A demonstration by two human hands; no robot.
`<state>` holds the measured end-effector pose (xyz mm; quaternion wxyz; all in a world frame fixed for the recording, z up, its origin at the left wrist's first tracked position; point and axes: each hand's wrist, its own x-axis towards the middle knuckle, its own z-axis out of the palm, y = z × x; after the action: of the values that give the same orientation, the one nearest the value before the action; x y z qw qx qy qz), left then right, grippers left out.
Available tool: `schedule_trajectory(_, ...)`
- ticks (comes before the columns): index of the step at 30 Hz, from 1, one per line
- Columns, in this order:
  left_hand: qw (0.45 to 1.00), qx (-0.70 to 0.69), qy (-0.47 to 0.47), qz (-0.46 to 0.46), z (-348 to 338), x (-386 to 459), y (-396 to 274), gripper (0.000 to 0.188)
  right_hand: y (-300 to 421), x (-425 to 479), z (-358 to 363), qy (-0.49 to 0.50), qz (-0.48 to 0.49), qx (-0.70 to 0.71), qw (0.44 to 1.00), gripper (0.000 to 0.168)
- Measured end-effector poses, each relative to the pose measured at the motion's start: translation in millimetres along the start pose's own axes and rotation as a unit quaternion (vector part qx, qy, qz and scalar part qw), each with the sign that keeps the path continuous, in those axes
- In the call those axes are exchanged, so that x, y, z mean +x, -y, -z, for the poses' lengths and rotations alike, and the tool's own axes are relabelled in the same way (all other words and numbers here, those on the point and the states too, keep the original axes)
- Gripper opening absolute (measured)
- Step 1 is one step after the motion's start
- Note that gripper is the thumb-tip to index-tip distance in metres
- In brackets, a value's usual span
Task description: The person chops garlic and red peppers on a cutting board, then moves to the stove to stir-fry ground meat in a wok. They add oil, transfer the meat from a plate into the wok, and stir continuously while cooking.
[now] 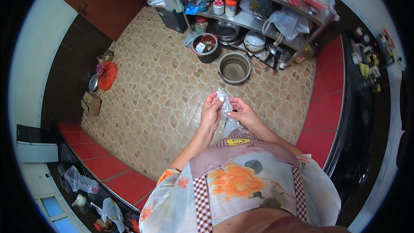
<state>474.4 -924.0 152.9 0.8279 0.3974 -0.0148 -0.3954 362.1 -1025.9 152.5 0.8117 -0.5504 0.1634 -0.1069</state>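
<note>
A small, crumpled clear plastic bag (226, 105) is pinched between my two hands in front of my apron (220, 161). My left hand (211, 111) grips its upper end between thumb and fingers. Lower down on the other side, my right hand (243, 113) holds the bag with thumb and fingertips. Whether anything is inside the plastic cannot be made out. Just beyond my hands, a deep metal pot (234, 68) with side handles stands on the tiled floor.
A metal shelf rack (239, 17) holds jars, pans and bags. Beside the pot is a dark bucket (205, 48) with scraps. Red-fronted counters (326, 97) run along the right and lower left. A cardboard box (92, 103) and red plastic bag (107, 75) lie by the left wall.
</note>
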Motion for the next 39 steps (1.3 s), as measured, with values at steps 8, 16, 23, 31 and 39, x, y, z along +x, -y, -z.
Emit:
schedule_trajectory(8,0.924,0.360,0.058,-0.119,-3.3,154.2,-87.2,0.039,54.2,212.0,25.8,-0.025,-0.079,0.139,0.987,0.024)
schedule_trajectory(16,0.910,0.414,-0.010,0.001,20.0,343.4,-122.9,0.039,75.3,361.7,86.6,0.032,-0.093,-0.038,0.994,0.034)
schedule_trajectory(23,0.809,0.581,-0.083,-0.047,121.4,596.4,-107.8,0.027,117.3,400.9,156.0,-0.298,-0.194,0.010,0.935,0.030)
schedule_trajectory(31,0.691,0.709,-0.136,0.037,176.7,746.3,-72.4,0.051,99.3,400.4,162.3,-0.446,-0.196,0.130,0.864,0.026)
schedule_trajectory(39,0.609,0.788,0.033,0.081,179.8,725.9,-45.1,0.046,104.7,368.8,148.2,-0.520,-0.144,0.162,0.826,0.026)
